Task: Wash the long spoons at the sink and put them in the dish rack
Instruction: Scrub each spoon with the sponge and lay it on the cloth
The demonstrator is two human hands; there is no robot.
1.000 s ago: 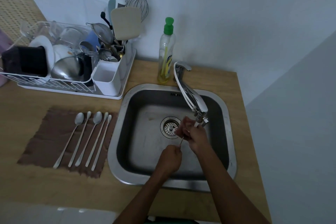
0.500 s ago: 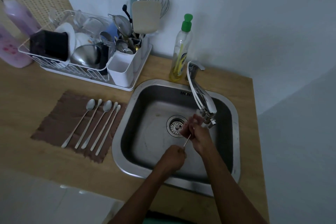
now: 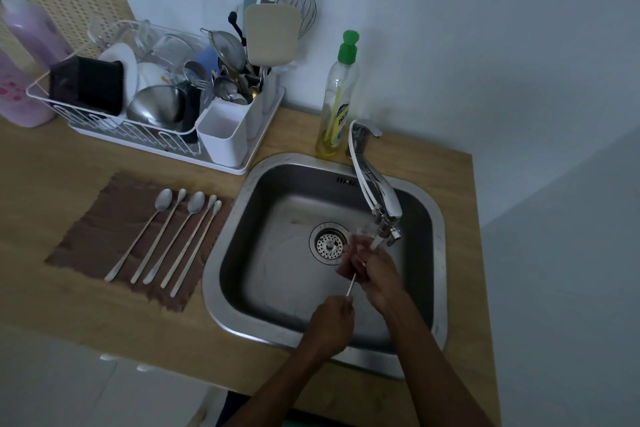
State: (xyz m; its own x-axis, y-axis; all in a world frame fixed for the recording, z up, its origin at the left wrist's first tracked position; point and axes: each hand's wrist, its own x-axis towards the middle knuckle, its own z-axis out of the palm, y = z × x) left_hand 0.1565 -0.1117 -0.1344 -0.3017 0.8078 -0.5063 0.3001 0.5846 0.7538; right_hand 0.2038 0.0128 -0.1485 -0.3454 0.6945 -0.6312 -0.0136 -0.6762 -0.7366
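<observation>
Rinsing spoon (image 3: 351,284) under tap as before | left hand (image 3: 330,324) grip closed on handle | right hand (image 3: 375,274) apparently rubbing bowl, blurred

Two bare forearms reach in from below — no sleeves, no watch or rings visible on left hand (image 3: 330,322) or right hand (image 3: 375,276).

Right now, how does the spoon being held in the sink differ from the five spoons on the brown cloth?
The held spoon is gripped by the left hand and right hand under the faucet; the five spoons lie untouched and parallel. Its bowl is hidden by fingers; theirs show. All have long thin handles.
</observation>
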